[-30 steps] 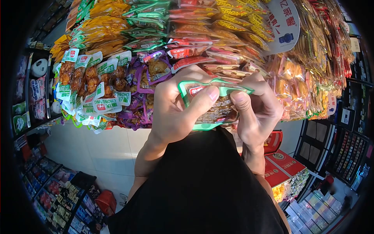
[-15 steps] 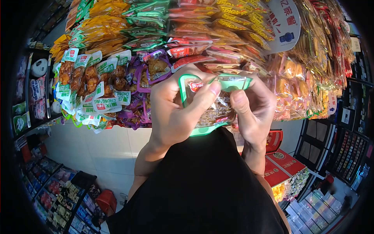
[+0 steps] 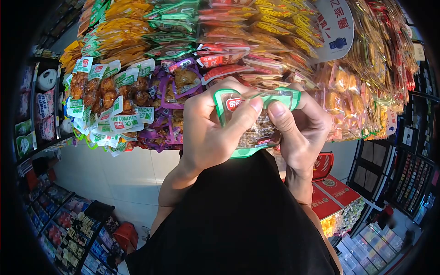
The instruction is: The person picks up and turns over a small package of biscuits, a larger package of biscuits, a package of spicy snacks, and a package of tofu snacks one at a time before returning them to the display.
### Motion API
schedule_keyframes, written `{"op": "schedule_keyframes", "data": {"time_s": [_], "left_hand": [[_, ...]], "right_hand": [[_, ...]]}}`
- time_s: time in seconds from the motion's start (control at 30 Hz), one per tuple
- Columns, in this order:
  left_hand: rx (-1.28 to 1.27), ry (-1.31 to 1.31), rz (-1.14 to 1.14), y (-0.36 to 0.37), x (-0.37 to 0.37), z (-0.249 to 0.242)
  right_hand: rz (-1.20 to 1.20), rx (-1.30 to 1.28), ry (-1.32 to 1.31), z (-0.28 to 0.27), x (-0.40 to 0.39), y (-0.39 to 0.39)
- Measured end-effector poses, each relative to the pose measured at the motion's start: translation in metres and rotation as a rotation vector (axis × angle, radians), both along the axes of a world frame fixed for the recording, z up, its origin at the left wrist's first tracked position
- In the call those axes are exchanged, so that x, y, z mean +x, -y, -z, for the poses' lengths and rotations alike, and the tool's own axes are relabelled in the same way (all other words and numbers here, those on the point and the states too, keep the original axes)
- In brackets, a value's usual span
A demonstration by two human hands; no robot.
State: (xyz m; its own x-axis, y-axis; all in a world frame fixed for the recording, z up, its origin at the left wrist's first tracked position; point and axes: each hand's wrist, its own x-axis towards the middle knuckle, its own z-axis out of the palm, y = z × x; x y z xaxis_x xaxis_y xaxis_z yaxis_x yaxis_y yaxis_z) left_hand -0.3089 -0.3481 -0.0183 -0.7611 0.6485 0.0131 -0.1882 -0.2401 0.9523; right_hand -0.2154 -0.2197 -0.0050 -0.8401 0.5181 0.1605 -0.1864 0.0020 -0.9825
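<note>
A green-edged clear snack packet (image 3: 256, 130) with a red label near its top left is held between both hands in front of the body. My left hand (image 3: 213, 126) grips its left side, the thumb laid across the front. On the right, my right hand (image 3: 300, 128) pinches the upper right part, its thumb pressed on the green edge. Both thumb tips are close together near the top of the packet. The fingers behind it are partly hidden. Its upper right edge looks folded; whether it is torn cannot be made out.
Behind the hands is a display heaped with packets: white-green ones (image 3: 123, 119), purple ones (image 3: 176, 91), red ones (image 3: 222, 59) and yellow ones (image 3: 293, 23). A round white sign (image 3: 337, 32) stands at the back right. Red boxes (image 3: 337, 195) sit at the lower right. Shelves line both sides.
Both hands and the packet have shifted slightly right. My thumbs are closer together, and the packet's red label shows more fully.
</note>
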Motion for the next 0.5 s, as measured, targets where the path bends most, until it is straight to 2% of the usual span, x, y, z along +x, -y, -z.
{"op": "schedule_keyframes", "data": {"time_s": [0.2, 0.27, 0.4, 0.5], "left_hand": [[0.053, -0.008, -0.019, -0.0013, 0.0001, 0.0044], [0.111, 0.075, 0.002, -0.0012, 0.0005, -0.0001], [0.103, 0.174, -0.045, -0.0039, 0.0033, -0.0029], [0.141, 0.178, 0.05, 0.0005, 0.0011, -0.0003]], "right_hand": [[0.056, 0.012, -0.018, 0.0032, -0.0009, 0.0041], [0.053, 0.14, -0.017, 0.0046, 0.0004, 0.0018], [0.092, 0.135, -0.031, 0.004, -0.0015, 0.0028], [0.12, 0.134, -0.08, 0.0054, -0.0023, 0.003]]}}
